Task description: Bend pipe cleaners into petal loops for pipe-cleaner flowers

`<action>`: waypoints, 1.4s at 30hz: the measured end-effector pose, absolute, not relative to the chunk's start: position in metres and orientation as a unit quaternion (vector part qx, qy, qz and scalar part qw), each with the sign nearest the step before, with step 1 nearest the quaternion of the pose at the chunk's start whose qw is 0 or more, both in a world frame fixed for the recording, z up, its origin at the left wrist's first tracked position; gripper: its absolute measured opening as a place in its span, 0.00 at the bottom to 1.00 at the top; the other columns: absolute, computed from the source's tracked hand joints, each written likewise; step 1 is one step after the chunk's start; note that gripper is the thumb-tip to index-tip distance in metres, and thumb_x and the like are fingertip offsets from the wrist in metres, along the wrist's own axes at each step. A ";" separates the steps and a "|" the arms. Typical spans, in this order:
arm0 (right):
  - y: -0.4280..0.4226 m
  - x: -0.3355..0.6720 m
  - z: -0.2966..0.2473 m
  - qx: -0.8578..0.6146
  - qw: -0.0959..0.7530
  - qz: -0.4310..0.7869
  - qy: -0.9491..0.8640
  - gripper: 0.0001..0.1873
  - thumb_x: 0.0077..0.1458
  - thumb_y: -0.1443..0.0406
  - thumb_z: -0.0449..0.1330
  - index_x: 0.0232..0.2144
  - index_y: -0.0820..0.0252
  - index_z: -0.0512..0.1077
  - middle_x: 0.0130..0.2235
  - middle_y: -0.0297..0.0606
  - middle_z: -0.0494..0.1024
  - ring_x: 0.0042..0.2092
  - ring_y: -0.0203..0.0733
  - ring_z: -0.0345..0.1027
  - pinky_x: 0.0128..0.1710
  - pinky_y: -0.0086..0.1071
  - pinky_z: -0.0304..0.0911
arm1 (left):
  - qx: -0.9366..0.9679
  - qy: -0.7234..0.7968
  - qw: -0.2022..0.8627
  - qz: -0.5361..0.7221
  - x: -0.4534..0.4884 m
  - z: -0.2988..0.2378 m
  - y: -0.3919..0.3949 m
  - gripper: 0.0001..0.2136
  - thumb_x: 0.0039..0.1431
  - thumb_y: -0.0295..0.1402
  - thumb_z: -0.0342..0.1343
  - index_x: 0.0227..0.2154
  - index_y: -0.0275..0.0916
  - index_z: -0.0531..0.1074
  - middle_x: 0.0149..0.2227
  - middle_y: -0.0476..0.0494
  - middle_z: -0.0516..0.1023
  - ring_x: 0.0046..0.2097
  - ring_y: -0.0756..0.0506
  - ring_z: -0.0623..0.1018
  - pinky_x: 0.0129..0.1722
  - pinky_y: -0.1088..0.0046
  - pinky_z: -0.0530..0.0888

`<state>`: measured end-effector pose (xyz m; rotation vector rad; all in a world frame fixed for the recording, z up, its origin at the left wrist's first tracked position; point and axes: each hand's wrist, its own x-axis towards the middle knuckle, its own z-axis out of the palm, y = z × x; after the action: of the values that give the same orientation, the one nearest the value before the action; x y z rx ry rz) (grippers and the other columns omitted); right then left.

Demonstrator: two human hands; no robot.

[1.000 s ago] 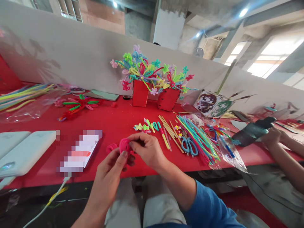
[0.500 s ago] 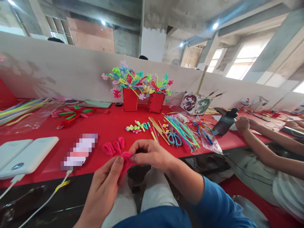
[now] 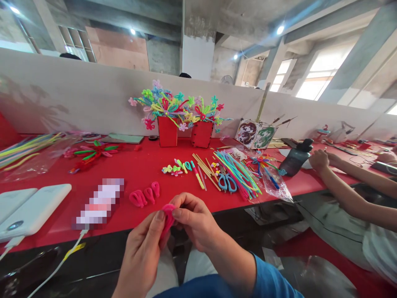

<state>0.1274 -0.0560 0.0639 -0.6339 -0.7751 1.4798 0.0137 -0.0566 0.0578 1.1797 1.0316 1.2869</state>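
A looped pink pipe cleaner point(image 3: 168, 219) is pinched between both hands, just off the table's front edge and above my lap. My left hand point(image 3: 143, 244) grips its left side between thumb and fingers. On the other side, the thumb and forefinger of my right hand point(image 3: 196, 219) press on the same loop; some fingertips are hidden behind it. Several finished pink loops point(image 3: 145, 194) lie on the red table point(image 3: 102, 165) just beyond my hands. Further off are small yellow-green and teal pipe cleaner pieces point(image 3: 176, 167).
Blue-handled scissors point(image 3: 227, 182), wooden sticks point(image 3: 206, 169) and a pile of pipe cleaners point(image 3: 237, 171) lie right of centre. Red boxes point(image 3: 168, 131) of pipe cleaner flowers stand behind. A dark bottle point(image 3: 296, 158) stands near another person's arms point(image 3: 344, 186). White power banks point(image 3: 40, 211) lie left.
My right hand has shifted slightly down, its fingers drawn closer around the pink loop. The loop stays between both hands. The view has tilted a little.
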 end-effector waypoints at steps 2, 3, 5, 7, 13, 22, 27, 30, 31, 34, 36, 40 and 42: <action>-0.057 0.130 0.060 -0.281 0.637 0.626 -0.352 0.13 0.36 0.59 0.67 0.25 0.60 0.71 0.22 0.29 0.68 0.23 0.29 0.56 0.22 0.23 0.53 | 0.489 0.409 0.559 0.529 0.013 0.053 -0.057 0.15 0.50 0.44 0.56 0.16 0.40 0.66 0.15 0.54 0.59 0.18 0.53 0.59 0.15 0.77 0.58; -0.058 0.132 0.058 -0.281 0.639 0.616 -0.364 0.14 0.38 0.58 0.66 0.28 0.59 0.73 0.24 0.30 0.69 0.24 0.30 0.58 0.24 0.23 0.55 | 0.487 0.402 0.573 0.523 0.013 0.051 -0.057 0.15 0.51 0.43 0.56 0.17 0.40 0.66 0.16 0.54 0.59 0.19 0.53 0.59 0.16 0.77 0.57; -0.059 0.134 0.055 -0.274 0.640 0.596 -0.400 0.17 0.40 0.56 0.65 0.34 0.58 0.74 0.29 0.33 0.71 0.29 0.32 0.62 0.30 0.26 0.60 | 0.478 0.395 0.592 0.515 0.012 0.048 -0.059 0.14 0.52 0.43 0.56 0.18 0.40 0.67 0.17 0.55 0.59 0.20 0.53 0.58 0.16 0.77 0.56; -0.059 0.134 0.054 -0.261 0.636 0.579 -0.438 0.18 0.41 0.55 0.65 0.36 0.56 0.75 0.35 0.35 0.72 0.36 0.36 0.65 0.38 0.29 0.62 | 0.469 0.386 0.612 0.507 0.012 0.049 -0.060 0.14 0.52 0.43 0.56 0.19 0.39 0.67 0.17 0.55 0.59 0.20 0.53 0.57 0.17 0.78 0.56; -0.056 0.128 0.051 -0.216 0.636 0.582 -0.458 0.16 0.42 0.56 0.65 0.35 0.54 0.75 0.41 0.37 0.72 0.46 0.42 0.64 0.50 0.35 0.58 | 0.440 0.364 0.650 0.502 0.015 0.054 -0.061 0.15 0.48 0.43 0.59 0.17 0.39 0.67 0.17 0.55 0.57 0.19 0.53 0.57 0.16 0.77 0.56; -0.056 0.121 0.053 -0.204 0.658 0.602 -0.403 0.10 0.41 0.59 0.65 0.27 0.57 0.74 0.37 0.37 0.73 0.39 0.38 0.66 0.41 0.30 0.61 | 0.414 0.373 0.659 0.505 0.017 0.054 -0.063 0.15 0.47 0.43 0.60 0.15 0.39 0.67 0.14 0.57 0.57 0.18 0.55 0.56 0.16 0.79 0.55; -0.052 0.122 0.043 -0.226 0.653 0.622 -0.369 0.14 0.44 0.55 0.63 0.30 0.59 0.73 0.35 0.38 0.73 0.29 0.34 0.64 0.27 0.26 0.60 | 0.406 0.407 0.662 0.481 0.016 0.057 -0.058 0.14 0.46 0.43 0.60 0.14 0.40 0.70 0.14 0.53 0.68 0.19 0.51 0.66 0.19 0.77 0.65; -0.051 0.122 0.033 -0.321 0.689 0.550 -0.345 0.16 0.49 0.53 0.59 0.32 0.60 0.72 0.31 0.35 0.72 0.26 0.32 0.61 0.25 0.24 0.58 | 0.357 0.429 0.652 0.513 0.012 0.054 -0.051 0.10 0.43 0.42 0.62 0.24 0.41 0.76 0.24 0.50 0.78 0.31 0.46 0.76 0.30 0.74 0.72; -0.052 0.121 0.029 -0.353 0.703 0.510 -0.347 0.16 0.50 0.53 0.58 0.31 0.60 0.72 0.29 0.34 0.71 0.28 0.31 0.62 0.26 0.24 0.58 | 0.342 0.434 0.645 0.528 0.011 0.052 -0.049 0.11 0.43 0.42 0.62 0.28 0.41 0.77 0.28 0.49 0.80 0.37 0.45 0.77 0.35 0.73 0.73; -0.057 0.116 0.021 -0.389 0.658 0.491 -0.417 0.18 0.49 0.51 0.59 0.28 0.62 0.70 0.26 0.33 0.69 0.28 0.31 0.61 0.28 0.23 0.57 | 0.351 0.438 0.627 0.540 0.012 0.050 -0.044 0.15 0.45 0.45 0.60 0.33 0.42 0.77 0.38 0.47 0.80 0.49 0.42 0.73 0.46 0.71 0.70; -0.060 0.113 0.016 -0.380 0.595 0.538 -0.461 0.20 0.48 0.50 0.59 0.27 0.63 0.69 0.24 0.32 0.68 0.24 0.31 0.59 0.25 0.24 0.56 | 0.367 0.436 0.623 0.535 0.014 0.049 -0.043 0.15 0.45 0.46 0.60 0.33 0.43 0.77 0.39 0.47 0.81 0.51 0.41 0.72 0.47 0.72 0.70; -0.062 0.115 0.011 -0.414 0.555 0.539 -0.479 0.19 0.52 0.52 0.54 0.23 0.63 0.65 0.20 0.32 0.65 0.21 0.31 0.58 0.22 0.24 0.54 | 0.358 0.435 0.632 0.533 0.013 0.045 -0.042 0.14 0.42 0.45 0.62 0.31 0.43 0.78 0.35 0.46 0.81 0.46 0.39 0.75 0.42 0.69 0.73; -0.064 0.120 0.009 -0.442 0.540 0.512 -0.501 0.16 0.53 0.56 0.53 0.23 0.62 0.65 0.20 0.32 0.65 0.22 0.32 0.58 0.22 0.24 0.53 | 0.355 0.428 0.636 0.535 0.009 0.044 -0.041 0.15 0.42 0.45 0.62 0.32 0.42 0.77 0.34 0.46 0.82 0.44 0.39 0.77 0.41 0.69 0.73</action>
<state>0.1201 -0.0638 0.0094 -1.0514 -1.1906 1.2161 0.0092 -0.0409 0.0435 0.8112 0.9776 1.2217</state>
